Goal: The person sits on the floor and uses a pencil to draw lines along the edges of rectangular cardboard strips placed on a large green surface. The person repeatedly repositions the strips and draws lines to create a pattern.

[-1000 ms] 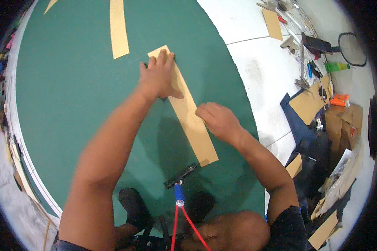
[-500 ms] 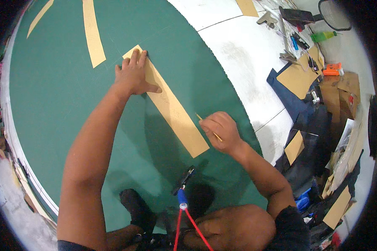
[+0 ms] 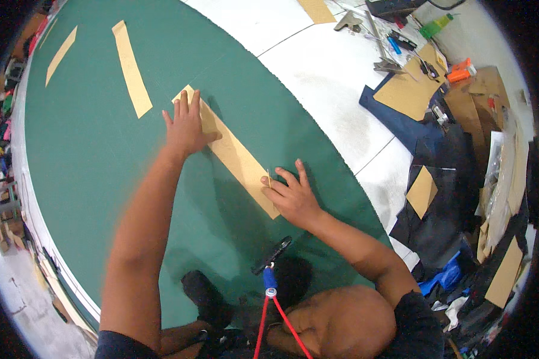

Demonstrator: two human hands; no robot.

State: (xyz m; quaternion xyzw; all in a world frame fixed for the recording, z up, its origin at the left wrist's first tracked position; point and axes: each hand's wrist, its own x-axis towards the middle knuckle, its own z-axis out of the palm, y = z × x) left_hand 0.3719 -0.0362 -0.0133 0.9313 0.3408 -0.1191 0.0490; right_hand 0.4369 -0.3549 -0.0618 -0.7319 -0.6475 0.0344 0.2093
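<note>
A long tan cardboard strip lies slantwise on a dark green cloth. My left hand presses flat on the strip's far end, its fingers spread and its thumb reaching across. At the near end is my right hand, with thumb and index finger closed on a thin yellowish stick. Its other fingers stretch out over the cloth. My right thumb and fingertips touch or hover just above the strip; which one I cannot tell. The stick's full length is hidden.
Further tan strips lie on the cloth at the far left. White floor tiles border it on the right. Beyond are metal clips, a tan sheet, an orange tool and dark fabric. A black object hangs from a red cord.
My right hand has moved left onto the strip's near end, its outer fingers spreading while the stick stays pinched. My left hand remains on the far end. The view has shifted slightly.
</note>
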